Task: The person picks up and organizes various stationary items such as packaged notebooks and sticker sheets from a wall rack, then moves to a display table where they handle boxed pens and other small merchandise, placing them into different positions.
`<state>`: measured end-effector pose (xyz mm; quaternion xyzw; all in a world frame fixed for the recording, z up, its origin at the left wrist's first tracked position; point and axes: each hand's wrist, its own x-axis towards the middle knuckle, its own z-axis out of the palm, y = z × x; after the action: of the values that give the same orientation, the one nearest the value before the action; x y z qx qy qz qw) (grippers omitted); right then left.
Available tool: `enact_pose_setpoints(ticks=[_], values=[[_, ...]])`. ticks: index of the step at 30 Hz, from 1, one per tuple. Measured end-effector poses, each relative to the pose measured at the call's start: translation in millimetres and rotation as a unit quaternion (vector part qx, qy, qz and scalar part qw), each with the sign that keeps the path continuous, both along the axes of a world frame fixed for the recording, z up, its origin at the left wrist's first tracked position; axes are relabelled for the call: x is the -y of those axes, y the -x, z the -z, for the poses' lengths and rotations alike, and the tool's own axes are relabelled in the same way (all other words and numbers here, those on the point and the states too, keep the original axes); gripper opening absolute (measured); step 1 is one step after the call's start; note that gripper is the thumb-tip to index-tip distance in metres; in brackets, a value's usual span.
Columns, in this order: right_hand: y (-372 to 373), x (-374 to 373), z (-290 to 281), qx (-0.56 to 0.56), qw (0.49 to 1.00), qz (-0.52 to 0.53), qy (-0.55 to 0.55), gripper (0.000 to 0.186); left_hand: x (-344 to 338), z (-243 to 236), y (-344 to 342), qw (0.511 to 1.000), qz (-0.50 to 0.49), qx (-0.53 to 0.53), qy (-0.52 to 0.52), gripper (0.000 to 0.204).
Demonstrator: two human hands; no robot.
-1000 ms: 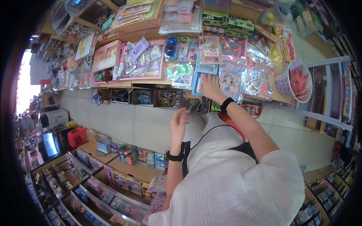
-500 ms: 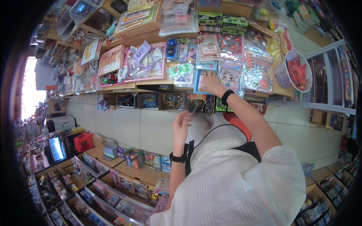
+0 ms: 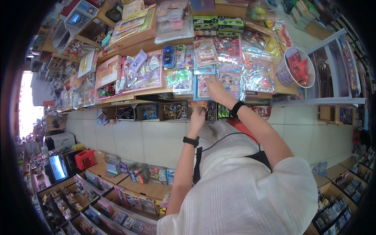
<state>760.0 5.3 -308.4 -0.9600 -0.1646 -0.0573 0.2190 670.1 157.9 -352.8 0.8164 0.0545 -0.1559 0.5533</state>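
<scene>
My right hand [image 3: 214,87] is on a flat blue-edged package [image 3: 199,94] at the front of the display table, its fingers bent and closed on the package's upper part. A packaged set with cartoon figures [image 3: 229,86] lies just right of it. Below, at the open bins under the table edge, my left hand [image 3: 199,112] has its fingers closed at a blurred orange-brown item [image 3: 199,104]; what exactly it grips I cannot make out. A green and white package [image 3: 177,81] lies left of the blue one.
The display table [image 3: 284,89] holds trays, packets and boxes, with a white bucket of red packets [image 3: 297,66] at its right beside a metal rack [image 3: 333,98]. Bins [image 3: 149,113] sit under the table. A tiled floor [image 3: 152,137] separates it from lower shelving [image 3: 111,186].
My left hand has risen slightly to the bins and its fingers have closed. My right hand stays on the blue package, shifted only slightly. The whole view has shifted a little.
</scene>
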Motion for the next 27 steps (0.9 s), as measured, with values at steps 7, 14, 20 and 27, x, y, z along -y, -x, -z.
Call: enact_pose_setpoints(ticks=[7,14,20,27], values=[[49.0,54.3,-18.5,0.044,0.992,0.083,-0.089,0.033,24.0,-28.5,-35.7,0.975,0.02,0.145,-0.166,0.041],[68.2,111.5,1.8,-0.045,0.952,0.299,-0.045,0.051,57.7,-23.1,-71.8,0.905,0.177,0.216,-0.322,0.037],[73.2,132.1,18.6,-0.097,0.929,0.301,-0.193,0.04,75.9,-25.9,-89.3,0.872,0.247,0.222,-0.36,0.032],[67.8,149.4,13.3,-0.16,0.889,0.294,-0.312,0.044,82.0,-33.7,-89.7,0.873,0.217,0.253,-0.355,0.034]])
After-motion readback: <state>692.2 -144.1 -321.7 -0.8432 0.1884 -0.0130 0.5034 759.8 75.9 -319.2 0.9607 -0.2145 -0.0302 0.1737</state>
